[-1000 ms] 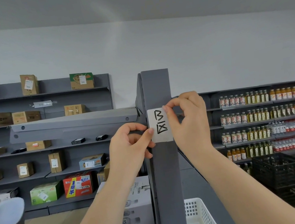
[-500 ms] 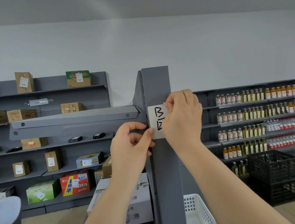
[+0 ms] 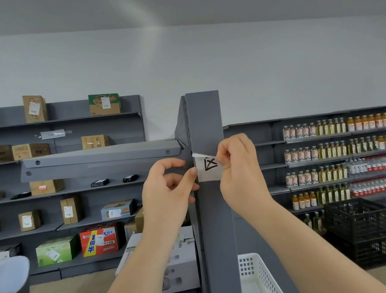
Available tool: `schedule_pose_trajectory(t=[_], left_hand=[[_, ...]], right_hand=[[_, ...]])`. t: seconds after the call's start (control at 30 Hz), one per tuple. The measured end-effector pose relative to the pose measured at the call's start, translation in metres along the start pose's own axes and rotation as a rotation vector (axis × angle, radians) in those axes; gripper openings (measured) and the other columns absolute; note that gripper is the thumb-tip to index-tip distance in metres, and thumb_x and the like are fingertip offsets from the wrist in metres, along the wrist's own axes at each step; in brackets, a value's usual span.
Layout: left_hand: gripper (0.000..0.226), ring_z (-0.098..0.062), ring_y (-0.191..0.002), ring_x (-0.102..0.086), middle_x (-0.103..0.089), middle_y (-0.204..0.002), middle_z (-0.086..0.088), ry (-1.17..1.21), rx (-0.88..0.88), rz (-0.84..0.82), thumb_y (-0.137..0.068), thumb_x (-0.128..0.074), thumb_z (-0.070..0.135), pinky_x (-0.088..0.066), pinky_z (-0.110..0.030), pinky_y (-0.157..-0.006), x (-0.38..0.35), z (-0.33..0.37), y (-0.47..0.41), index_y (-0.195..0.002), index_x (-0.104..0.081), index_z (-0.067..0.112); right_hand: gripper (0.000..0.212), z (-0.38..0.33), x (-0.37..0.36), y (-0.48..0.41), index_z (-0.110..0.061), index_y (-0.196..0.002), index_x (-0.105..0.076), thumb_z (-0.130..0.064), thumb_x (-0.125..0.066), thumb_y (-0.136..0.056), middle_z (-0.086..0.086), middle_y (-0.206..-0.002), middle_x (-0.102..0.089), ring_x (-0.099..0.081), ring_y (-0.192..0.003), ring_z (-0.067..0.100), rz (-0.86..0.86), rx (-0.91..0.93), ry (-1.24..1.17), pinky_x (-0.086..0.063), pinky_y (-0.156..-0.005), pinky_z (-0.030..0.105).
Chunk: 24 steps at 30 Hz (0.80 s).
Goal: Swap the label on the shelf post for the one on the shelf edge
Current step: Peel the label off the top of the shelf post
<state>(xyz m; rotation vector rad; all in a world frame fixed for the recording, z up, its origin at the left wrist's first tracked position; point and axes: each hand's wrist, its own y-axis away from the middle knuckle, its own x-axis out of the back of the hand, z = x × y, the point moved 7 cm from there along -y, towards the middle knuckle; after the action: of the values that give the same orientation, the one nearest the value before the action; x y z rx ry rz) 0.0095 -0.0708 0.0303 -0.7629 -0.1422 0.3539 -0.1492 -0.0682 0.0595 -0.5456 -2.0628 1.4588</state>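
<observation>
A white label [image 3: 207, 169] with black handwriting is stuck on the grey shelf post [image 3: 204, 120] at chest height. Its top half is peeled off and folded forward, so only the lower character shows. My right hand [image 3: 238, 164] pinches the label's upper right corner between thumb and fingers. My left hand [image 3: 168, 189] hovers at the post's left side, its thumb tip touching the label's left edge, holding nothing. A grey shelf edge [image 3: 99, 159] runs left from the post; no label shows on it.
A white perforated basket [image 3: 263, 280] sits low beside the post. Grey shelves with cardboard boxes [image 3: 33, 109] line the back left. Shelves of bottles [image 3: 341, 148] stand at right, with black crates [image 3: 362, 229] on the floor. A grey chair [image 3: 5, 284] is at the lower left.
My right hand has peeled the label's top half down off the post; the upper letter B is now folded out of sight. The left hand stays beside the post.
</observation>
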Motion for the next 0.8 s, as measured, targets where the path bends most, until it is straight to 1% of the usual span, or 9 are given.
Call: schedule_pose_trajectory(t=[0.13,0.27,0.3,0.4,0.47,0.5,0.6,0.7,0.8], left_hand=[[0.018,-0.002,-0.047,-0.062,-0.072,-0.064,-0.006,0.036,0.009,-0.004,-0.085,-0.071,0.02,-0.049,-0.013,-0.046,0.003,0.003,0.005,-0.101,-0.061,0.02],[0.006,-0.002,-0.052,-0.061,-0.069,-0.067,0.0,0.101,0.068,0.002,-0.091,-0.062,0.026,-0.047,-0.015,-0.044,0.002,0.003,0.009,-0.096,-0.063,0.023],[0.007,-0.005,-0.056,-0.062,-0.069,-0.07,0.0,0.11,0.082,-0.013,-0.092,-0.059,0.029,-0.049,-0.019,-0.046,0.0,0.003,0.009,-0.094,-0.063,0.023],[0.023,-0.014,-0.069,-0.063,-0.071,-0.083,-0.01,0.11,0.093,-0.126,-0.096,-0.051,0.033,-0.052,-0.026,-0.054,-0.01,0.009,0.012,-0.091,-0.068,0.018],[0.031,-0.013,-0.066,-0.064,-0.074,-0.082,-0.012,0.114,0.107,-0.159,-0.097,-0.048,0.034,-0.051,-0.024,-0.052,-0.015,0.016,0.018,-0.087,-0.07,0.015],[0.035,-0.014,-0.064,-0.065,-0.075,-0.079,-0.013,0.14,0.134,-0.176,-0.097,-0.047,0.036,-0.052,-0.025,-0.052,-0.017,0.018,0.021,-0.086,-0.072,0.015],[0.046,-0.021,-0.062,-0.07,-0.077,-0.077,-0.016,0.214,0.335,-0.302,-0.096,-0.046,0.046,-0.057,-0.032,-0.054,-0.03,0.016,0.032,-0.086,-0.076,0.014],[0.063,-0.029,-0.061,-0.072,-0.076,-0.083,-0.024,0.257,0.582,-0.493,-0.092,-0.04,0.059,-0.06,-0.033,-0.053,-0.048,0.006,0.047,-0.094,-0.074,0.005],[0.07,-0.027,-0.059,-0.072,-0.074,-0.082,-0.024,0.33,0.721,-0.616,-0.092,-0.039,0.06,-0.061,-0.031,-0.053,-0.065,0.0,0.061,-0.098,-0.072,-0.001]], right_hand=[[0.039,0.006,0.004,0.011,-0.019,-0.079,-0.041,0.019,-0.041,-0.075,-0.017,-0.084,-0.037,-0.038,-0.082,0.004,-0.011,0.033,-0.075,-0.034,-0.072,0.011],[0.045,0.002,0.013,0.021,-0.033,-0.075,-0.034,0.011,-0.034,-0.073,-0.018,-0.084,-0.037,-0.035,-0.078,-0.002,0.059,0.047,-0.187,-0.033,-0.072,0.008],[0.042,-0.001,0.016,0.024,-0.033,-0.074,-0.032,0.009,-0.032,-0.073,-0.017,-0.084,-0.037,-0.034,-0.078,-0.003,0.083,0.066,-0.209,-0.033,-0.072,0.008],[0.018,-0.009,0.025,0.03,-0.022,-0.078,-0.036,-0.006,-0.029,-0.077,-0.015,-0.087,-0.036,-0.033,-0.081,-0.006,0.145,0.131,-0.255,-0.033,-0.072,0.007],[0.013,-0.006,0.027,0.029,-0.022,-0.078,-0.036,-0.01,-0.031,-0.08,-0.015,-0.088,-0.036,-0.034,-0.081,-0.007,0.139,0.111,-0.272,-0.034,-0.071,0.005],[0.017,-0.004,0.026,0.028,-0.024,-0.077,-0.035,-0.009,-0.032,-0.082,-0.016,-0.088,-0.037,-0.034,-0.08,-0.007,0.113,0.084,-0.269,-0.034,-0.071,0.005],[0.034,0.006,0.022,0.029,-0.037,-0.077,-0.032,-0.004,-0.034,-0.085,-0.016,-0.086,-0.039,-0.036,-0.078,-0.007,0.029,-0.014,-0.273,-0.035,-0.07,0.004],[0.035,0.014,0.026,0.037,-0.036,-0.078,-0.035,-0.002,-0.035,-0.087,-0.013,-0.085,-0.042,-0.04,-0.078,-0.004,0.007,-0.037,-0.296,-0.036,-0.072,0.005],[0.034,0.024,0.029,0.045,-0.036,-0.08,-0.038,-0.002,-0.035,-0.085,-0.01,-0.088,-0.048,-0.046,-0.083,0.006,-0.05,-0.062,-0.334,-0.038,-0.074,0.008]])
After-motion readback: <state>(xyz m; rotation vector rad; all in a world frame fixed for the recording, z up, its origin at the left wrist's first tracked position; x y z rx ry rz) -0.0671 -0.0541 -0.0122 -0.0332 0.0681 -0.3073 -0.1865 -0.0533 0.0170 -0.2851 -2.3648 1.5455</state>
